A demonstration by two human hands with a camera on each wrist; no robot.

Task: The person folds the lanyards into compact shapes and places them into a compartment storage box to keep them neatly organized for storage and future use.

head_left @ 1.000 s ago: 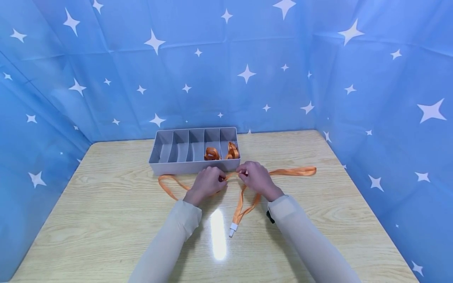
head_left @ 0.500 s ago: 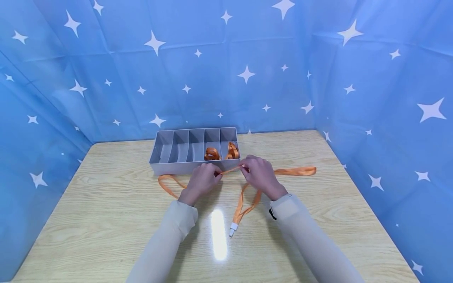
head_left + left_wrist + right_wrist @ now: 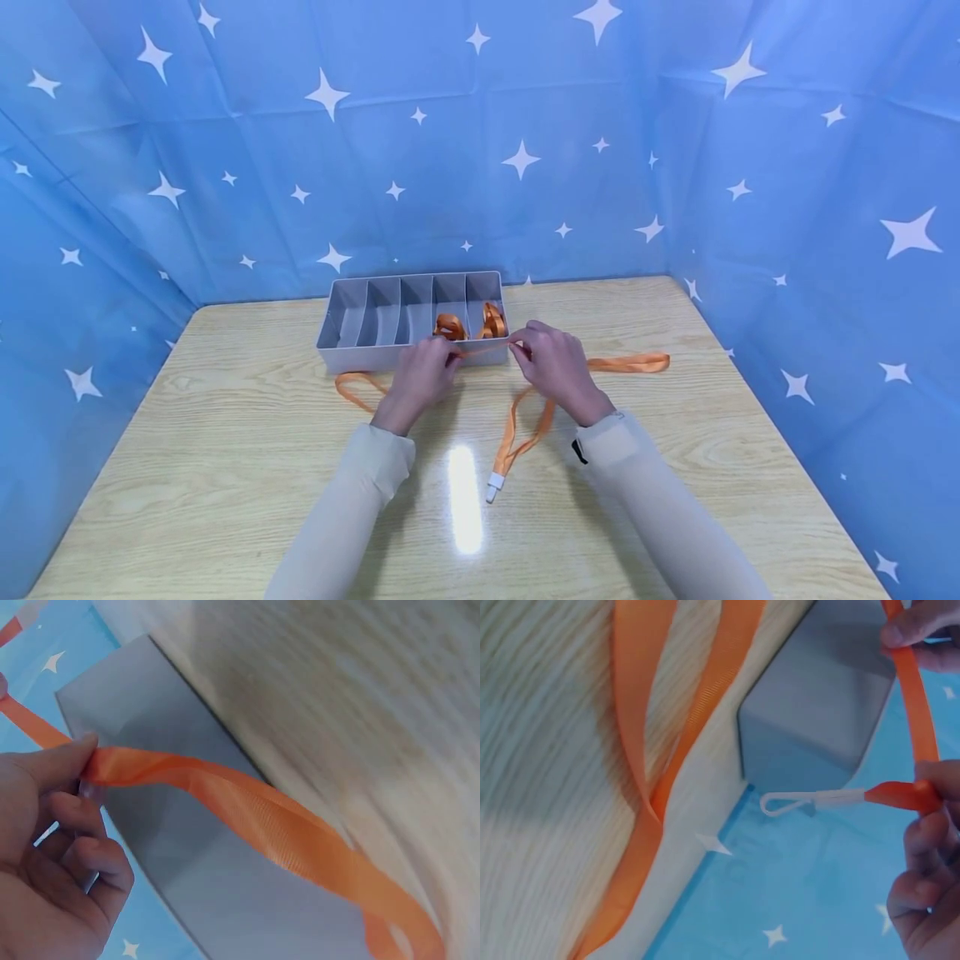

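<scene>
In the head view an orange lanyard [image 3: 483, 351] stretches in a short straight span between my two hands, overlapping the front of the grey divided box [image 3: 375, 358]. My left hand [image 3: 422, 373] pinches the strap between thumb and fingers. From there the strap [image 3: 255, 814] hangs in a folded band down to the table, where its loop [image 3: 352, 377] lies. My right hand [image 3: 553, 368] pinches the lanyard's other end; a white hook [image 3: 817, 799] sticks out from its fingertips in the right wrist view. A second orange lanyard [image 3: 507, 433] lies under and beside the right hand.
Two coiled orange lanyards [image 3: 450, 325] sit in the box's two rightmost compartments. The second lanyard's white clip [image 3: 495, 482] points toward the front of the wooden table [image 3: 225, 467]. A blue star-patterned curtain [image 3: 435, 167] closes off the back and sides.
Both hands have moved a little up and away, and farther apart. The strap between them is now longer and straighter, passing in front of the box rather than nearer the table.
</scene>
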